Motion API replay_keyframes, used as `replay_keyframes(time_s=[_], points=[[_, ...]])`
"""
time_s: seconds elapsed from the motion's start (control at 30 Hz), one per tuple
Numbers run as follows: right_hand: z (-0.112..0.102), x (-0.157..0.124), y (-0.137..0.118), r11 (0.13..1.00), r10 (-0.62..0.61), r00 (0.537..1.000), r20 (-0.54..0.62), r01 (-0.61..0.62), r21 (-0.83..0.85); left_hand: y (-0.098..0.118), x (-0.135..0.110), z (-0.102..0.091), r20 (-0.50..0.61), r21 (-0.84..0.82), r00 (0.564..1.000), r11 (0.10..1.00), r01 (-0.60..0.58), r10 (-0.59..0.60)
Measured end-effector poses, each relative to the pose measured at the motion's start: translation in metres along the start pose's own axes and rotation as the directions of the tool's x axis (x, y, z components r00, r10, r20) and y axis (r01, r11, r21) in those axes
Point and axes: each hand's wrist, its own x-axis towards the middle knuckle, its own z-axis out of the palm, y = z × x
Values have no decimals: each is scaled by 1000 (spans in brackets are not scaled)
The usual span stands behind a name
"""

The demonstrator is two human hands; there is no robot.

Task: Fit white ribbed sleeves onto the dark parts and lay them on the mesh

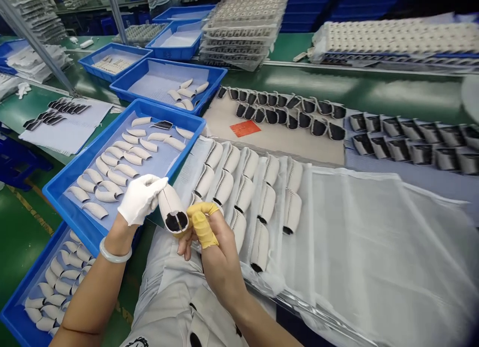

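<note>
Left hand [140, 199] in white glove: fingers [151, 184] clenched on the upper end of a white sleeve [170, 199], black tip showing. Right hand [220, 259] with yellow finger cots [200, 229] grasps its lower end. Sleeve is held over the lap, off the near edge of the worktop [337, 85], between a blue tray [172, 111] of curved white pieces and a white mesh sheet [355, 247].

The white-gloved left hand [141, 199] and bare right hand [219, 259], its yellow-cotted fingers [202, 229] curled, meet centrally; the left forearm [88, 297] and right forearm [258, 327] angle inward.
</note>
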Motion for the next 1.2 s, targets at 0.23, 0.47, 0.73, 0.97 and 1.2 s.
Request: replay_keyframes(time_s=[0.23, 0.47, 0.73, 0.97, 1.2], points=[[-29, -13, -5, 999, 34, 985, -171, -35, -2, -2, 1, 40, -97, 158, 980, 975, -159, 175], [-99, -43, 17, 950, -89, 869, -487, -72, -303, 1, -9, 110, 279, 483, 770, 610, -628, 573], [-160, -103, 35, 754, -323, 731, -601, -185, -630, -24, 8, 208, 804, 418, 522, 354, -837, 285], [-175, -110, 46, 562, -449, 764, -463, -161, -811, -61, 11, 228, 837, 466, 522, 286, -837, 165], [-185, -99, 65, 320, -490, 814, -311, -164, -933, -54, 1, 218, 849, 479, 505, 180, -859, 155]])
